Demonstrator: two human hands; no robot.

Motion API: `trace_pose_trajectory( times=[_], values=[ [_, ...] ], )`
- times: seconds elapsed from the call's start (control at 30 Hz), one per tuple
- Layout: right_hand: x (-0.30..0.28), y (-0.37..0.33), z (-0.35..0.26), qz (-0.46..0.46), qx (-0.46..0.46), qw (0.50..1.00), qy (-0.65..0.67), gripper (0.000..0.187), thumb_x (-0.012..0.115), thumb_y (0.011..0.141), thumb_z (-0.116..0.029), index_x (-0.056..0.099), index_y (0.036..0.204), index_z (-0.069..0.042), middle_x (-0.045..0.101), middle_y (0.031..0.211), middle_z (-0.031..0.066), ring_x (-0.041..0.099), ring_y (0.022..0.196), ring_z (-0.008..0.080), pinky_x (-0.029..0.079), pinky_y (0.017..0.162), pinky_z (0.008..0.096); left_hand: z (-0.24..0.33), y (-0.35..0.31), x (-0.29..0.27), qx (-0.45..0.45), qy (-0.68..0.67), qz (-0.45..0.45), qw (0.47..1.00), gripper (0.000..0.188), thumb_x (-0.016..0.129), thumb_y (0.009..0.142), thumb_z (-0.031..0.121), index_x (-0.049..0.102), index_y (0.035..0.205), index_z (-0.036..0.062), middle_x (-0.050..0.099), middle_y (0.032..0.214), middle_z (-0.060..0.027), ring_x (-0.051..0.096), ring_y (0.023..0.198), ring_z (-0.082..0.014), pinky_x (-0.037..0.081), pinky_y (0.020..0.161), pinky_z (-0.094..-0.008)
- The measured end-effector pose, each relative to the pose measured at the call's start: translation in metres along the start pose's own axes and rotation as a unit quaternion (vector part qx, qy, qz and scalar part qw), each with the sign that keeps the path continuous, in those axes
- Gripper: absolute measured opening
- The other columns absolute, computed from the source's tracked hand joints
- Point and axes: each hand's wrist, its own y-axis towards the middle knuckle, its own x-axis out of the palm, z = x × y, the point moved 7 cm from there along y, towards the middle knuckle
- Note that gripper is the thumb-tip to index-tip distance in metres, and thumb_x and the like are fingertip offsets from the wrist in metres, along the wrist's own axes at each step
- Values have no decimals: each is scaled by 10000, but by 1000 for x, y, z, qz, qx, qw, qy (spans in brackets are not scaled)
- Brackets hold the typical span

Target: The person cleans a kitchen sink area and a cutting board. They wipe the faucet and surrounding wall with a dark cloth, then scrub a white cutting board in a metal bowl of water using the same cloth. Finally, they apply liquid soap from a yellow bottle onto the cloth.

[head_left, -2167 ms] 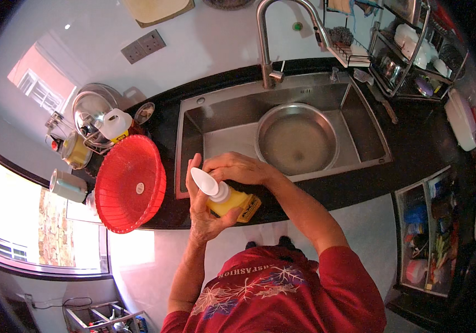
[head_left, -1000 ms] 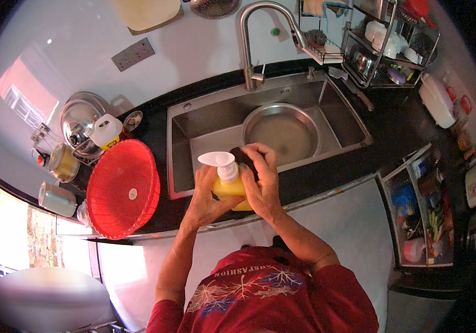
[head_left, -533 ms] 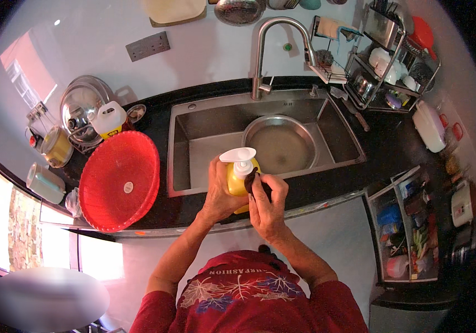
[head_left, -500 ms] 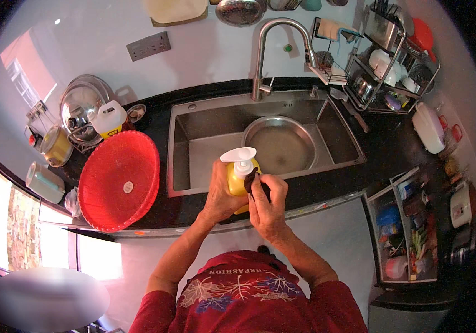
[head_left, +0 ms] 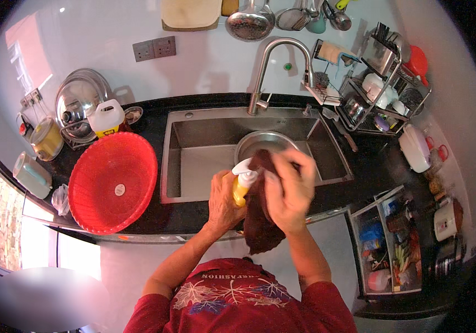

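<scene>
My left hand (head_left: 224, 200) grips a yellow pump bottle (head_left: 241, 187) with a white pump top, held upright above the sink's front edge. My right hand (head_left: 289, 191) holds a dark brown cloth (head_left: 260, 222) against the side of the bottle; the cloth hangs down below both hands and covers most of the bottle's body. Behind the hands a round steel bowl (head_left: 260, 145) lies in the steel sink (head_left: 193, 166), partly hidden by the cloth and my right hand.
A red plastic basket (head_left: 111, 182) sits on the black counter left of the sink. Behind it are steel lids, a white jug (head_left: 105, 117) and jars. A curved tap (head_left: 274, 61) rises at the back. A dish rack (head_left: 382, 91) stands at the right.
The bottle stays in my left hand. My right hand has brought a dark brown cloth up and now presses it against the bottle's side, higher than before.
</scene>
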Motion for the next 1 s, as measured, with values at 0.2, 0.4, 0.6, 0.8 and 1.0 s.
trace_pose_trajectory(
  times=[0.2,0.4,0.6,0.8,1.0],
  values=[
    [36,-30,5,-1,-30,999,-20,325,648,697,-22,616,1019,1,486,999,141,481,887,284,404,783,378,4,4,2,19,40,44,998,426,631,723,172,467,1093,39,478,1033,-194,461,919,-374,400,768,-433],
    [52,-67,-7,-130,-160,978,-8,320,672,658,10,640,976,-10,501,940,91,505,850,241,429,754,352,5,-2,-1,21,7,47,999,528,629,705,216,425,1168,66,444,1127,-194,436,1024,-374,400,826,-445],
    [22,-62,24,-12,65,998,-1,233,588,753,5,588,985,10,521,961,139,516,861,273,430,767,359,1,0,-5,38,-66,-23,997,683,711,644,106,353,1225,85,399,1170,-208,398,1067,-400,352,913,-443],
    [39,-74,31,51,-13,996,-73,285,572,779,13,545,1062,-5,495,987,184,500,877,309,429,764,392,-1,5,-19,80,-110,-135,981,925,783,597,139,249,1352,94,390,1184,-188,391,1131,-364,368,942,-405],
    [31,-101,39,-44,-22,999,-23,308,592,718,79,589,1012,-12,523,955,163,524,850,298,447,749,365,-25,26,-14,-11,-122,-238,964,980,818,524,133,275,1339,108,419,1105,-151,427,1064,-295,353,962,-370]
  ],
)
